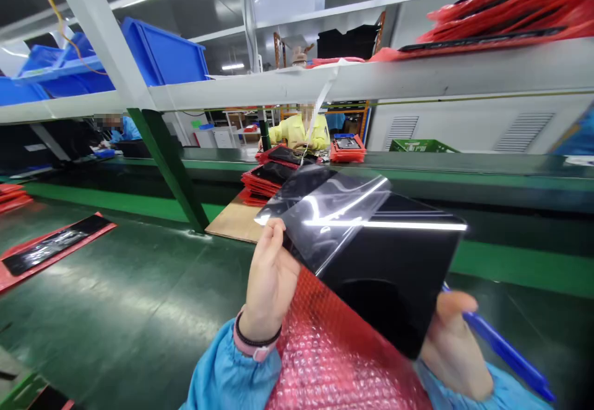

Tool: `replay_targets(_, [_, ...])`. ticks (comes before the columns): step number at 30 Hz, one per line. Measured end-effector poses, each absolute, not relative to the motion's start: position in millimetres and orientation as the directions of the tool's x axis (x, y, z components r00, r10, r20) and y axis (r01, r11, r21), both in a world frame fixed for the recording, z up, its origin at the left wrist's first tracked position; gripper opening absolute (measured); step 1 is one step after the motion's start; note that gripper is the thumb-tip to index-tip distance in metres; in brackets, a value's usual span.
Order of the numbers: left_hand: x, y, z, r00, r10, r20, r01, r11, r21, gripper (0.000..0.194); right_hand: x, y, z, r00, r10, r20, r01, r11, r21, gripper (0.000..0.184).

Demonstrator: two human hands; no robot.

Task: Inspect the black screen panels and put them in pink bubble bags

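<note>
Peeling back a clear protective film (pixel 325 212) from a glossy black panel (pixel 390 274), my left hand (pixel 269 280) pinches the film's lifted edge between thumb and fingers, while my right hand (pixel 457 342) is closed around the panel's lower right corner with a blue pen (pixel 505 351) tucked in the same grip. The film looks partly lifted, curling up over the panel's upper left, with the far side seemingly not yet freed, so I judge the stripping about half done. Beneath the panel, against my blue sleeves, lies a red bubble-wrap pouch (pixel 334 354), from which the panel is already out. Beyond, the green workbench (pixel 139 292) carries another red pouch with a black strip (pixel 51 249), and a stack of red-wrapped panels (pixel 264 181) rests near a person in yellow (pixel 299 130) across the line.
</note>
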State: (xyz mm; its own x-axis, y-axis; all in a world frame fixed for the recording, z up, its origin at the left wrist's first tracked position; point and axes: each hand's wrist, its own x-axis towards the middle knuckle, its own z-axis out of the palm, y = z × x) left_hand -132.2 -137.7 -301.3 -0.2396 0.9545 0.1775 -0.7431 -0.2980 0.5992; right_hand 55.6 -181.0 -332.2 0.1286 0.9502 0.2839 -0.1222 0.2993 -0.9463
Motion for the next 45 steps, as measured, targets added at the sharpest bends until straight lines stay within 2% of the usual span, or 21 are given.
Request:
replay_targets(2, [-131, -143, -301, -0.285, 0.932, 0.223, -0.73, -0.362, 0.579, 0.009, 48, -180, -320, 0.052, 0.969, 0.241, -0.29, 0.246, -0.925, 0.063])
replay_targets(4, [-131, -148, -299, -0.325, 0.908, 0.265, -0.702, -0.42, 0.575, 0.006, 41, -181, -312, -0.011, 0.975, 0.224, -0.35, 0.206, -0.914, 0.065])
replay_targets(8, [-131, -155, -296, -0.369, 0.881, 0.297, -0.667, -0.474, 0.575, 0.006, 37, -183, -311, -0.029, 0.967, 0.252, -0.239, 0.238, -0.942, 0.071])
replay_targets(11, [-132, -154, -296, -0.359, 0.88, 0.31, -0.669, -0.474, 0.572, 0.006, 40, -184, -314, -0.01, 0.959, 0.284, -0.182, 0.277, -0.943, 0.063])
replay_targets(17, [-142, -142, -296, -0.441, 0.859, 0.262, -0.653, -0.507, 0.563, 0.011, 47, -195, -305, -0.183, 0.965, 0.19, -0.249, 0.141, -0.958, 0.055])
replay_targets(21, [-147, -135, -293, -0.542, 0.817, 0.197, -0.601, -0.541, 0.588, 0.016, 46, -195, -301, -0.211, 0.963, 0.165, -0.254, 0.109, -0.961, 0.046])
replay_targets(23, [-150, -133, -292, -0.595, 0.779, 0.197, -0.553, -0.575, 0.604, 0.015, 46, -195, -302, -0.171, 0.977, 0.13, -0.209, 0.093, -0.974, 0.042])
replay_targets(26, [-157, -128, -293, -0.642, 0.721, 0.262, -0.442, -0.627, 0.642, 0.011, 49, -197, -305, 0.005, 0.998, 0.058, -0.049, 0.058, -0.997, 0.039])
replay_targets(30, [-171, -122, -295, -0.662, 0.653, 0.368, -0.289, -0.675, 0.679, 0.008, 54, -203, -307, 0.176, 0.979, 0.107, 0.085, 0.093, -0.992, 0.04])
replay_targets(36, [-188, -114, -302, -0.678, 0.59, 0.439, -0.137, -0.688, 0.713, 0.01, 60, -205, -299, -0.001, 0.967, 0.255, 0.199, 0.25, -0.947, 0.034])
replay_targets(41, [-195, -110, -307, -0.687, 0.543, 0.484, -0.067, -0.71, 0.701, 0.009, 64, -205, -298, -0.079, 0.97, 0.23, 0.251, 0.243, -0.937, 0.042])
replay_targets(45, [-191, -117, -299, -0.66, 0.609, 0.44, -0.111, -0.658, 0.745, 0.011, 66, -206, -303, 0.03, 0.987, 0.156, 0.281, 0.142, -0.949, 0.046])
